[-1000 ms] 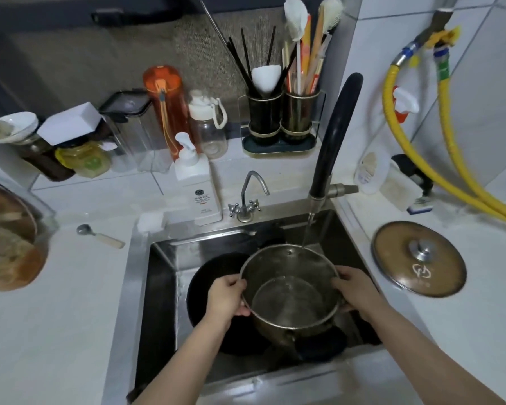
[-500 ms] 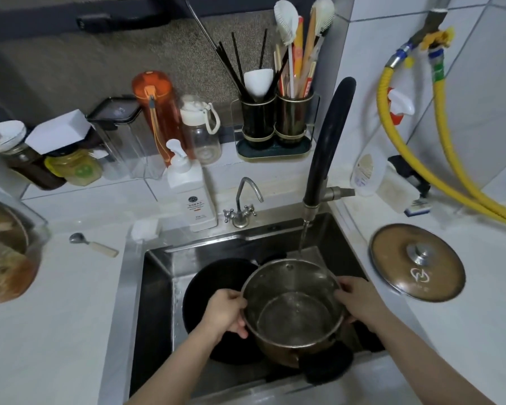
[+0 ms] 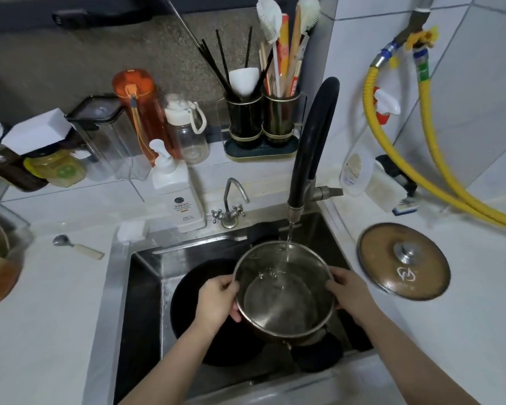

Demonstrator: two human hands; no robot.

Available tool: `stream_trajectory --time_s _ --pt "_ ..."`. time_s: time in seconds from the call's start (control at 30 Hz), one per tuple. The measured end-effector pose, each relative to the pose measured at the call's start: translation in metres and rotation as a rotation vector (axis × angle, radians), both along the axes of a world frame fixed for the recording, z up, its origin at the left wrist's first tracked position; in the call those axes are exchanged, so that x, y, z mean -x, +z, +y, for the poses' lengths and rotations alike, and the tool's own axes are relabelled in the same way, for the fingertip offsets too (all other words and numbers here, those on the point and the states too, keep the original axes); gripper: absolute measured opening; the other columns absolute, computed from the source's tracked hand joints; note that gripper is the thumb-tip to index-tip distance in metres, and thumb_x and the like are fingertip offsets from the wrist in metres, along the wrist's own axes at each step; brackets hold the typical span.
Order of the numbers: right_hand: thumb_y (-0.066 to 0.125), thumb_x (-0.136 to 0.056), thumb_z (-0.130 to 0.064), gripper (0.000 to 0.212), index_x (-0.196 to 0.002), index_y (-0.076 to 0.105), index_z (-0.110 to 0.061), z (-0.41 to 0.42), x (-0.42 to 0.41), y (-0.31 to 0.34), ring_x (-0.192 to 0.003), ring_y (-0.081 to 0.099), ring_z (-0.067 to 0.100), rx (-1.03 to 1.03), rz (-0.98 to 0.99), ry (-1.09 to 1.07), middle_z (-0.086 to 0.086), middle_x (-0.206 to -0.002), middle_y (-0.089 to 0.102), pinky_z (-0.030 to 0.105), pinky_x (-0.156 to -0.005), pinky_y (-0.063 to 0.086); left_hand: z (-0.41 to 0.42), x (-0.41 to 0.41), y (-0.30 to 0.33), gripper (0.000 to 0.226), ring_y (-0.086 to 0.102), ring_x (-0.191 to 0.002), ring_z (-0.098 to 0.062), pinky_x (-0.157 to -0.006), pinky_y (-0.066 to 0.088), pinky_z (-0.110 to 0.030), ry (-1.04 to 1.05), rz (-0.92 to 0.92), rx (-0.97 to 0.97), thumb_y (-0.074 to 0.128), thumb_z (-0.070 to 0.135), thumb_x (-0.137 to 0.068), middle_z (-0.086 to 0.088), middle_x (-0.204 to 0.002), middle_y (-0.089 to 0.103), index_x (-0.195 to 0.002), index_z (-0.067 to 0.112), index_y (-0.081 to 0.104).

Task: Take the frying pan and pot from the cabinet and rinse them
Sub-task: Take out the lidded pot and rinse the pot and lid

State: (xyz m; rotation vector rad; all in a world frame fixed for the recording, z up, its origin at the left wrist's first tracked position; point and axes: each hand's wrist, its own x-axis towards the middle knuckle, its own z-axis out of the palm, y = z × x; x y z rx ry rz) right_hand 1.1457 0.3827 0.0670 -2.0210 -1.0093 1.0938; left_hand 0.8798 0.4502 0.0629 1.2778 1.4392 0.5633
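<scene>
A steel pot [image 3: 278, 305] is held over the sink [image 3: 146, 287], under the black faucet [image 3: 310, 147]. A thin stream of water falls into the pot and pools at its bottom. My left hand [image 3: 216, 299] grips the pot's left rim and side. My right hand [image 3: 348, 290] grips its right side. The black frying pan [image 3: 196, 311] lies in the sink basin beneath and left of the pot, partly hidden by it. The pot leans slightly toward me.
A glass pot lid [image 3: 403, 261] lies on the counter right of the sink. A soap dispenser [image 3: 178, 194] and a small tap [image 3: 230, 206] stand behind the basin. A spoon [image 3: 76, 247] lies at left. Yellow hoses [image 3: 421, 159] run along the right wall.
The pot has stayed under the running water, held by both hands. More water has gathered inside it. The camera shifted a little.
</scene>
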Motion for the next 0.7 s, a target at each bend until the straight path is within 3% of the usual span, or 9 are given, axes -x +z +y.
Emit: stream_trajectory --time_s 0.1,0.23,0.3,0.37,0.43,0.5,0.53,0.63,0.7 --pt "0.060 -0.083 -0.019 0.021 -0.101 0.072 -0.023 0.024 0.014 0.007 -0.085 0.068 0.018 -0.030 -0.007 0.059 -0.001 -0.088 0.074 0.040 -0.081 0.057 0.010 0.012 0.002 0.028 0.056 -0.032 -0.022 -0.037 0.040 -0.017 0.091 0.028 -0.026 0.049 0.014 -0.093 -0.008 -0.040 0.059 -0.076 0.016 0.071" --pt "0.055 -0.086 -0.009 0.028 -0.111 0.067 -0.013 0.043 -0.003 0.019 -0.087 0.066 0.023 -0.033 -0.156 0.103 0.006 -0.096 0.071 0.040 -0.078 0.056 0.017 -0.007 0.008 0.029 0.056 -0.032 -0.022 -0.037 0.041 -0.020 0.079 0.022 -0.033 0.047 0.012 -0.095 -0.007 -0.040 0.057 -0.075 0.009 0.067" --pt "0.054 -0.087 -0.007 0.028 -0.112 0.065 -0.012 0.036 -0.021 0.022 -0.085 0.067 0.026 0.011 -0.188 0.114 0.011 -0.096 0.070 0.042 -0.071 0.059 0.013 -0.018 0.006 0.023 0.057 -0.033 -0.023 -0.038 0.046 -0.027 -0.007 0.009 0.033 0.046 0.010 -0.095 -0.005 -0.042 0.058 -0.085 0.006 0.066" --pt "0.055 -0.087 -0.007 0.029 -0.112 0.066 -0.012 0.026 -0.033 0.022 -0.081 0.068 0.025 0.043 -0.218 0.133 0.009 -0.091 0.070 0.040 -0.067 0.060 0.009 -0.023 0.006 0.024 0.061 -0.039 -0.022 -0.044 0.051 -0.031 -0.100 0.039 0.117 0.049 0.006 -0.091 -0.006 -0.051 0.061 -0.111 0.005 0.061" --pt "0.054 -0.086 -0.006 0.031 -0.113 0.066 -0.014 0.022 -0.036 0.023 -0.080 0.068 0.022 0.041 -0.250 0.178 0.005 -0.088 0.069 0.033 -0.065 0.059 0.015 -0.022 0.006 0.062 0.068 -0.063 -0.019 -0.059 0.054 -0.028 -0.203 0.206 0.080 0.060 0.011 -0.084 -0.006 -0.080 0.067 -0.141 0.015 0.037" --pt "0.055 -0.086 -0.008 0.032 -0.113 0.067 -0.019 0.023 -0.033 0.025 -0.083 0.066 0.014 0.021 -0.272 0.266 -0.004 -0.088 0.067 0.012 -0.059 0.048 0.031 -0.019 0.006 0.093 0.060 -0.107 -0.021 -0.088 0.043 -0.022 -0.294 0.396 -0.059 0.070 0.021 -0.079 -0.008 -0.121 0.055 -0.151 0.022 0.011" --pt "0.056 -0.086 -0.011 0.031 -0.113 0.067 -0.021 0.026 -0.031 0.027 -0.086 0.065 0.010 0.010 -0.284 0.300 -0.008 -0.090 0.067 0.007 -0.059 0.041 0.040 -0.019 0.009 0.101 0.050 -0.121 -0.021 -0.096 0.034 -0.019 -0.308 0.391 -0.105 0.073 0.024 -0.077 -0.008 -0.134 0.044 -0.151 0.022 0.005" --pt "0.059 -0.086 -0.017 0.029 -0.111 0.068 -0.026 0.036 -0.030 0.034 -0.089 0.060 0.003 -0.029 -0.293 0.347 -0.009 -0.100 0.071 0.004 -0.065 0.035 0.067 -0.020 0.017 0.094 0.045 -0.126 -0.014 -0.096 0.028 -0.006 -0.347 0.197 -0.217 0.078 0.020 -0.075 0.004 -0.135 0.045 -0.149 0.019 0.019" --pt "0.060 -0.087 -0.023 0.025 -0.110 0.069 -0.028 0.044 -0.031 0.039 -0.088 0.060 0.001 -0.041 -0.290 0.367 -0.011 -0.100 0.070 0.002 -0.066 0.035 0.078 -0.023 0.026 0.071 0.058 -0.110 -0.016 -0.086 0.045 -0.011 -0.294 0.103 -0.180 0.072 0.019 -0.081 0.005 -0.125 0.055 -0.143 0.020 0.036"
